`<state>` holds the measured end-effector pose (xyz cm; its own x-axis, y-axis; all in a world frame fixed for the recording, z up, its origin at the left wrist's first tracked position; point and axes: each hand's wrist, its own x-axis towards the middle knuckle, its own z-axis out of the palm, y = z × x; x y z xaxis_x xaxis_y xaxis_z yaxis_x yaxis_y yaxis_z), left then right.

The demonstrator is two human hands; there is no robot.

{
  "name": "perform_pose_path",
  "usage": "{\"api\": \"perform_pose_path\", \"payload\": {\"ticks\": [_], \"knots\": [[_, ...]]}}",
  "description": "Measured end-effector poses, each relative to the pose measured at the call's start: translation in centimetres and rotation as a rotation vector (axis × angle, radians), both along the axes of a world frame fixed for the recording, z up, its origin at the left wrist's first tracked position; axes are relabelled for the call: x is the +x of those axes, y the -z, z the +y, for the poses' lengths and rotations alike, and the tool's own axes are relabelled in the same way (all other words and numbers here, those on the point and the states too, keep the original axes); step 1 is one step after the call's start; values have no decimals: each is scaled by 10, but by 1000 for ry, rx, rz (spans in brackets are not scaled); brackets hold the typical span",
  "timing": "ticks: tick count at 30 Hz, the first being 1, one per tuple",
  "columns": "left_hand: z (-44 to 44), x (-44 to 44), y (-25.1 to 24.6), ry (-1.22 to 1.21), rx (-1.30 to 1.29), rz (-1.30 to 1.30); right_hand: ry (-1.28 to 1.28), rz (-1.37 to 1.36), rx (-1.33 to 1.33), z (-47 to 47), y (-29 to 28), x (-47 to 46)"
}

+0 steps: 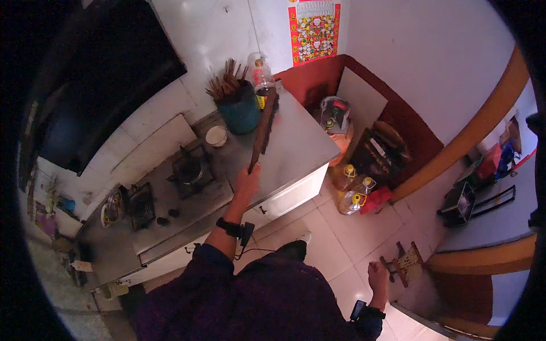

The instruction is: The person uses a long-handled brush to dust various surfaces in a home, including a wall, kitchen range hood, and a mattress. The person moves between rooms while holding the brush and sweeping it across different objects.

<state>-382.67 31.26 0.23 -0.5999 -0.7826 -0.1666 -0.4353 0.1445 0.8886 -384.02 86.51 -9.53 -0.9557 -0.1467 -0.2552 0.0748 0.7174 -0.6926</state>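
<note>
My left hand (247, 182) grips the end of a long wooden-handled brush (265, 123) with dark bristles along one side. The brush is held up over the grey countertop (294, 145), partly in front of a teal bucket (239, 111) full of thin brown sticks. Behind the brush stands a clear plastic bottle (261, 76) with dark liquid low in it. Low on the right, my right hand (378, 277) hangs over the tiled floor with its fingers curled in and nothing visible in it. Beyond it is a small stool with a woven seat (408, 263).
A white bowl (216, 136) sits beside the bucket, near a gas burner (187, 170). A plate of food (113, 206) is farther left. Several oil jugs (352, 200) stand on the floor past the counter's end. A dark range hood (106, 72) overhangs the stove.
</note>
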Motion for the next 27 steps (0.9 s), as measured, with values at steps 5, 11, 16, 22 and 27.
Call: {"api": "perform_pose_path", "payload": {"ticks": [5, 11, 16, 22, 27], "knots": [[-28, -38, 32, 73, -220, -203, -86, 55, 111, -18, -21, -51], [-64, -111, 85, 73, -280, -170, -109, 71, 81, -50, -35, -116], [-100, -193, 108, 96, -422, -253, -106, 105, 98, -58, -41, -141], [-114, -245, 114, 1, -460, -320, -14, 13, 130, -53, -39, -144], [-78, -233, 107, 91, -416, -423, 22, -35, 72, -46, -32, -149]]}}
